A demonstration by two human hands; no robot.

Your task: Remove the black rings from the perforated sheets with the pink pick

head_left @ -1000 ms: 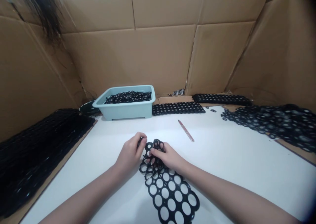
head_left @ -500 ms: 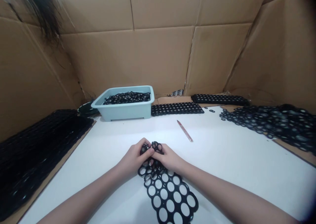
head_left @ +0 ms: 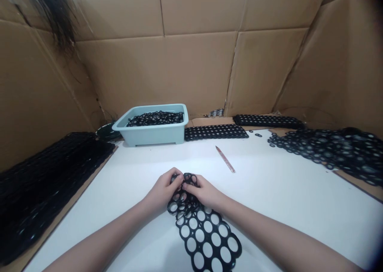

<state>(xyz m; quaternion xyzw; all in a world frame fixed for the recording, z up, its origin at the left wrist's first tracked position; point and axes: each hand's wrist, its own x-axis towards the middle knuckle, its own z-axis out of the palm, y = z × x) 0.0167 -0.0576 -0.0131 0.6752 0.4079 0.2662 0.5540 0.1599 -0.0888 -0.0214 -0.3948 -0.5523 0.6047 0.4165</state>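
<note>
A black sheet of joined rings [head_left: 203, 237] lies on the white tabletop, its far end lifted and bunched between my hands. My left hand [head_left: 168, 189] pinches the left side of that bunched end, thumb over the rings. Close beside it, my right hand [head_left: 201, 191] grips the right side, its thumb pressed on the black material. The two thumb tips are a small distance apart. The near part of the sheet spreads flat toward me, with round white gaps showing the table through it. My fingers behind the sheet are partly hidden.
A pale blue basin [head_left: 154, 135] holds many black rings. A pencil [head_left: 225, 159] lies beyond my hands. Flat ring sheets [head_left: 216, 132] rest at the back. Loose rings [head_left: 329, 146] are heaped at the right, dark stacked sheets [head_left: 50, 184] at the left. Cardboard walls [head_left: 197, 72] enclose the table.
My thumbs have moved slightly apart, the left one drawing back from the right, and more rings show between them. Both hands still hold the sheet.
</note>
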